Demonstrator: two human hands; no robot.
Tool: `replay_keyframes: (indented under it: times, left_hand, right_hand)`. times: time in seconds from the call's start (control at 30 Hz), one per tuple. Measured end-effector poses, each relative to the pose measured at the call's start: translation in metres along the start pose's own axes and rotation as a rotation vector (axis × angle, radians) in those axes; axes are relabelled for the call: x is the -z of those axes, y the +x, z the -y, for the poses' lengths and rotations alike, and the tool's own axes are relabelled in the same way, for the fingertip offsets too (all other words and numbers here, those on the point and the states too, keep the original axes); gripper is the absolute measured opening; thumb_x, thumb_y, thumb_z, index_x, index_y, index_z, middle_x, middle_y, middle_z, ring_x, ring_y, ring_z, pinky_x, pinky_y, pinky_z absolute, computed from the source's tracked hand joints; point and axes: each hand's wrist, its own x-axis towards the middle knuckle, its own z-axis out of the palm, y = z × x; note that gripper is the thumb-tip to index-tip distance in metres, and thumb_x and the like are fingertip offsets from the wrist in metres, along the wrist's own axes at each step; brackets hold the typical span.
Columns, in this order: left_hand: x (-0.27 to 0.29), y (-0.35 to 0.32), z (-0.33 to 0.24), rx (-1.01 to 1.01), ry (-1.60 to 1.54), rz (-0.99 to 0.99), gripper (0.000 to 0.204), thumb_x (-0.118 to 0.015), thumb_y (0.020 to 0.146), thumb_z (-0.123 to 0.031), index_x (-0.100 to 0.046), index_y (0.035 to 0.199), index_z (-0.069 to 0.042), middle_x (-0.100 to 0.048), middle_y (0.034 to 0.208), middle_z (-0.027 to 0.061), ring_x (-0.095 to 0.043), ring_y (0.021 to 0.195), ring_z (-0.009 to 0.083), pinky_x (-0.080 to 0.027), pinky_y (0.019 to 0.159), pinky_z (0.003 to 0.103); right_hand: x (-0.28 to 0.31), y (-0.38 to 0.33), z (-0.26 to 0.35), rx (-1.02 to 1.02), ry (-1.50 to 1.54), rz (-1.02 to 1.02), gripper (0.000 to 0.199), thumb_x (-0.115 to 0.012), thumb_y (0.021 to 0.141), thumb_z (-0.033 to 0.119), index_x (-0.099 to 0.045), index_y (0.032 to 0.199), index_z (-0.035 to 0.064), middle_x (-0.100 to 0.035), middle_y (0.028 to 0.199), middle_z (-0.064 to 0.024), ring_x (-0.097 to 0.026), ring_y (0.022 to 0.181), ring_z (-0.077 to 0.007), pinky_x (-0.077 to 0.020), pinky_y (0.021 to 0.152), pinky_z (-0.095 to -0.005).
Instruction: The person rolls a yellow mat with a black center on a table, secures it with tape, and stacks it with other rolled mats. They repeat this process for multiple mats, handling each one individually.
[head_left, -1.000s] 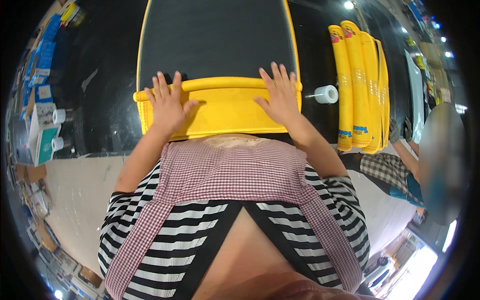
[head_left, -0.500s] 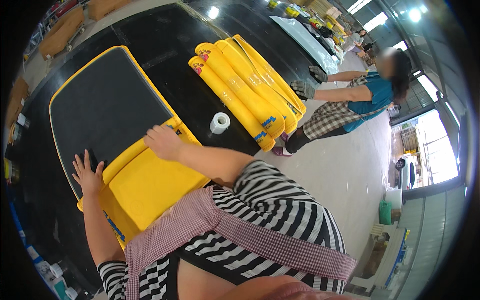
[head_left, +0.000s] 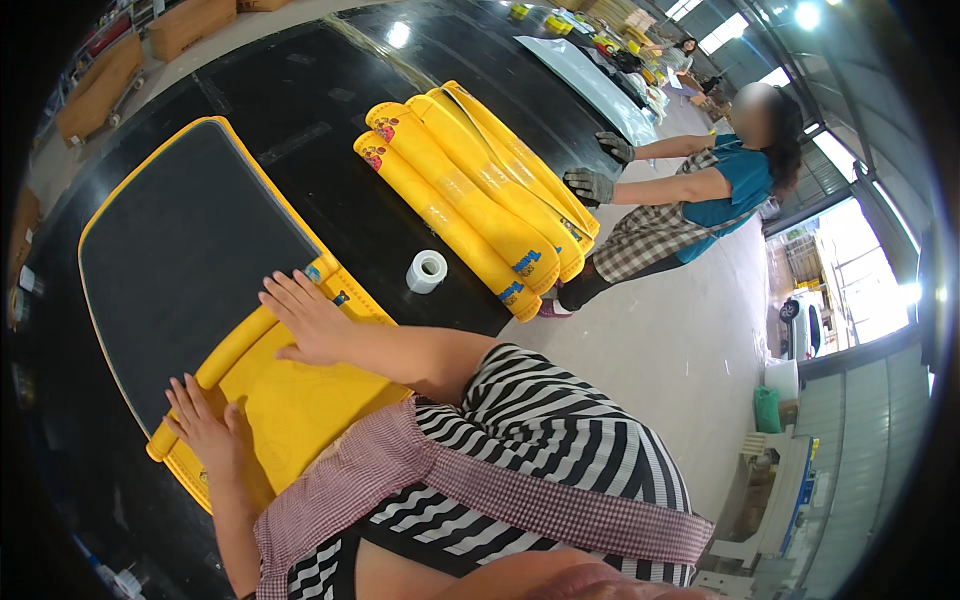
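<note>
A yellow mat with a black underside [head_left: 185, 255] lies on the black table [head_left: 330, 100], its near end folded over into a yellow roll [head_left: 290, 400]. My right hand [head_left: 308, 318] lies flat, fingers spread, on the fold's upper end. My left hand [head_left: 203, 428] presses flat on the fold's lower end. Neither hand holds anything.
Several rolled yellow mats [head_left: 470, 190] are stacked to the right on the table, with a white tape roll [head_left: 427, 271] beside them. A person in a teal top and dark gloves [head_left: 690, 190] leans on the table's far side. Wooden crates [head_left: 100, 70] stand at the top left.
The view has swung to the right, bringing the co-worker and floor into view. Both hands stay flat on the folded yellow end of the mat.
</note>
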Motion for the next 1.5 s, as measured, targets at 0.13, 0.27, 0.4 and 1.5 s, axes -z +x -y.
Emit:
replay_keyframes:
  times: [0.13,0.27,0.4,1.5]
  left_hand:
    - [-0.015,0.080,0.029,0.128,0.068,0.273,0.077,-0.041,0.103,-0.066,-0.032,0.165,-0.022,-0.024,0.173,0.0108,-0.019,0.160,0.0348,-0.013,0.123,0.069]
    - [-0.018,0.132,0.046,0.215,-0.038,0.361,0.077,-0.034,0.102,-0.074,-0.030,0.165,-0.030,-0.019,0.175,0.0080,-0.016,0.161,0.0333,-0.015,0.121,0.072]
    - [-0.021,0.151,0.053,0.247,-0.060,0.392,0.077,-0.036,0.102,-0.074,-0.028,0.166,-0.032,-0.017,0.175,0.0094,-0.015,0.161,0.0325,-0.015,0.123,0.070]
    - [0.056,0.091,0.013,-0.006,-0.273,0.301,0.060,-0.066,0.091,-0.063,-0.069,0.110,-0.006,-0.066,0.113,0.0144,-0.060,0.112,0.0346,-0.046,0.099,0.047]
  right_hand:
    - [0.039,0.071,-0.006,-0.099,-0.034,0.245,0.092,-0.053,0.098,0.068,-0.029,0.165,0.0097,-0.017,0.174,-0.0184,-0.007,0.162,-0.0360,-0.0004,0.130,-0.0542]
    - [0.030,0.115,-0.023,-0.103,-0.045,0.182,0.092,-0.049,0.096,0.075,-0.031,0.165,0.0170,-0.017,0.174,-0.0169,-0.007,0.162,-0.0351,-0.0020,0.130,-0.0541]
    - [0.029,0.128,-0.027,-0.073,0.012,0.149,0.093,-0.060,0.092,0.073,-0.037,0.162,0.0149,-0.026,0.171,-0.0148,-0.017,0.160,-0.0326,-0.0107,0.130,-0.0489]
    - [0.031,0.068,0.009,0.047,-0.161,0.005,0.030,-0.062,0.101,0.034,-0.065,0.109,0.0051,-0.067,0.109,-0.0155,-0.061,0.105,-0.0372,-0.0466,0.092,-0.0498]
